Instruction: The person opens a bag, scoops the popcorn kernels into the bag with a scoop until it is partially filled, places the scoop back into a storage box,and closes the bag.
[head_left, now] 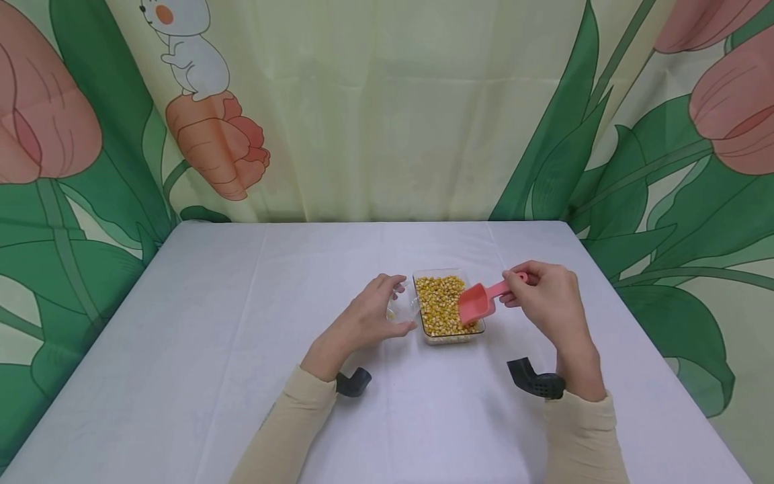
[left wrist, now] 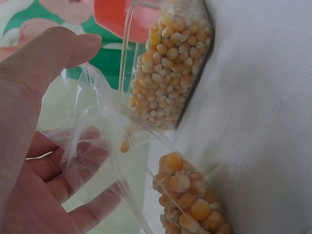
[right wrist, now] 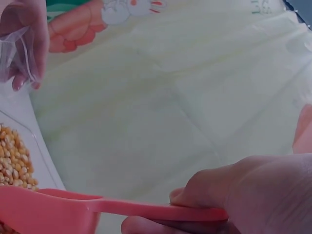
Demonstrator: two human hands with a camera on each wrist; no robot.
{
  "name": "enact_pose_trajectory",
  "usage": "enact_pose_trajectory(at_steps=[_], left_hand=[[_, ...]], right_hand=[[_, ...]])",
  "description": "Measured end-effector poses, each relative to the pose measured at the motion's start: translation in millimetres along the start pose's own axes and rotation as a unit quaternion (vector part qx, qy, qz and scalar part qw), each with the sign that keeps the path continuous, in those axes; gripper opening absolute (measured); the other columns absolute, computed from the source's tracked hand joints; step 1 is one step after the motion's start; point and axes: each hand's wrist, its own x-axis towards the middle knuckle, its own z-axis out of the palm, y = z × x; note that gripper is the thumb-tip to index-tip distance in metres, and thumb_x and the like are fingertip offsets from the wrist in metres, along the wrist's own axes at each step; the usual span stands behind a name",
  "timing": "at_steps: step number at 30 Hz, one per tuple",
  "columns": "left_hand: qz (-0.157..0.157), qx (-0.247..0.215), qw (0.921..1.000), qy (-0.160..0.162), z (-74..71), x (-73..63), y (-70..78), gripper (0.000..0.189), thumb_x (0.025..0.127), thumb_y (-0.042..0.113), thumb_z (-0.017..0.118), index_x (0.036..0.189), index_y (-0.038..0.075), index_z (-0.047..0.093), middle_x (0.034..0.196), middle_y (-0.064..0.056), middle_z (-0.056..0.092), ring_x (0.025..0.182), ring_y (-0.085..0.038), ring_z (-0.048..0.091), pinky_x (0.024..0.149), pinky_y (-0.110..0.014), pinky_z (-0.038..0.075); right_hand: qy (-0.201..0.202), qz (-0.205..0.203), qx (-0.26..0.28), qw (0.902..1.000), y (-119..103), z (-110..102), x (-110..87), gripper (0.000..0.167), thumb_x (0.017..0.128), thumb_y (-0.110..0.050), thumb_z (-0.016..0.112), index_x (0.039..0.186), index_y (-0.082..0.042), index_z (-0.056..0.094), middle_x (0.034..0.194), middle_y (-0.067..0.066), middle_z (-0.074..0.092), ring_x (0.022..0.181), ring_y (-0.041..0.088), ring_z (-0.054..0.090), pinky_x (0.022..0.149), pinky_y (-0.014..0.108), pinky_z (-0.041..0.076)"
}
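My right hand (head_left: 549, 300) pinches the handle of a pink scoop (head_left: 477, 304) between thumb and fingers. The scoop's bowl is over the right side of a clear rectangular container (head_left: 455, 339) full of yellow corn kernels (head_left: 440, 304), its lower edge at the kernels. Just left of the container, my left hand (head_left: 371, 310) holds a clear plastic bag (left wrist: 105, 105) around its mouth, thumb and fingers spread apart. Corn kernels (left wrist: 192, 200) lie in the bag's bottom, and a single kernel (left wrist: 125, 146) shows higher up. What the scoop's bowl holds is not clear.
A white cloth covers the table (head_left: 181, 349). Behind it hangs a curtain (head_left: 387, 121) printed with tulips, leaves and a rabbit on a carrot. A black wrist mount (head_left: 353, 382) sits on the left wrist, another mount (head_left: 536, 380) on the right.
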Motion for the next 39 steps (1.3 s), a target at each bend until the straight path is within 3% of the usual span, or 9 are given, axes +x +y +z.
enact_pose_trajectory(at_steps=[10,22,39], left_hand=[[-0.009,0.001,0.9999,-0.004,0.0,0.4,0.5,0.079,0.079,0.038,0.08,0.144,0.009,0.044,0.124,-0.006,0.057,0.109,-0.017,0.056,0.09,-0.035,0.052],[-0.011,0.0,0.9999,-0.003,-1.4,-0.7,1.6,0.079,0.079,0.036,0.081,0.144,0.01,0.044,0.125,-0.004,0.057,0.111,-0.017,0.057,0.091,-0.034,0.053],[-0.01,-0.009,0.9999,-0.007,0.7,-0.4,0.2,0.081,0.079,0.037,0.081,0.144,0.008,0.044,0.126,-0.006,0.057,0.111,-0.017,0.056,0.093,-0.035,0.053]], right_hand=[[-0.027,0.007,-0.003,0.9996,2,9,4.1,0.029,0.097,-0.019,0.062,0.111,0.006,0.067,0.087,0.019,0.073,0.066,0.016,0.073,0.063,0.014,0.054],[-0.085,0.048,0.026,0.9948,11,18,13.7,0.031,0.099,-0.02,0.061,0.117,0.005,0.064,0.095,0.022,0.073,0.072,0.018,0.075,0.069,0.022,0.059],[-0.136,0.109,0.13,0.9761,45,29,24.9,0.044,0.099,-0.031,0.061,0.127,0.003,0.059,0.103,0.019,0.072,0.081,0.018,0.076,0.079,0.025,0.059]])
